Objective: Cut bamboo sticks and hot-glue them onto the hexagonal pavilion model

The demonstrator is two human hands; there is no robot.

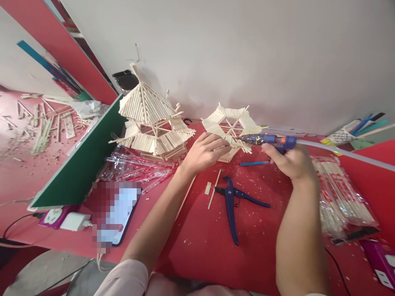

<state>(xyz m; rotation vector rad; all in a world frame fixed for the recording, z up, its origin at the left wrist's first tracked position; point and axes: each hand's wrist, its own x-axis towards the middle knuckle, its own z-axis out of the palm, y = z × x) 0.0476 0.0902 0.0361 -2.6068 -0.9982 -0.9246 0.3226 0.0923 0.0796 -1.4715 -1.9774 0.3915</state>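
Note:
My right hand (pixel 293 160) is wrapped round a blue hot glue gun (pixel 279 142), whose nozzle points left. A clear glue stick (pixel 342 152) sticks out of its back. My left hand (pixel 208 152) is closed, fingers curled, close by the nozzle tip and against the near left side of a low wooden-stick roof frame (pixel 237 113). What its fingertips hold is hidden. On the left stands a taller two-tiered pavilion (pixel 148 107) of round wooden sticks. Blue-handled cutters (pixel 230 201) lie open on the red table (pixel 203 246) below my hands, beside a few short stick pieces (pixel 207 188).
A phone (pixel 119 216) lies front left by a white charger (pixel 75 221). Behind it are plastic wrappers (pixel 138 166) and a green divider (pixel 77 160). Bagged sticks (pixel 342 193) lie at right, below a pen holder (pixel 342 133). Loose sticks (pixel 46 127) litter the far left.

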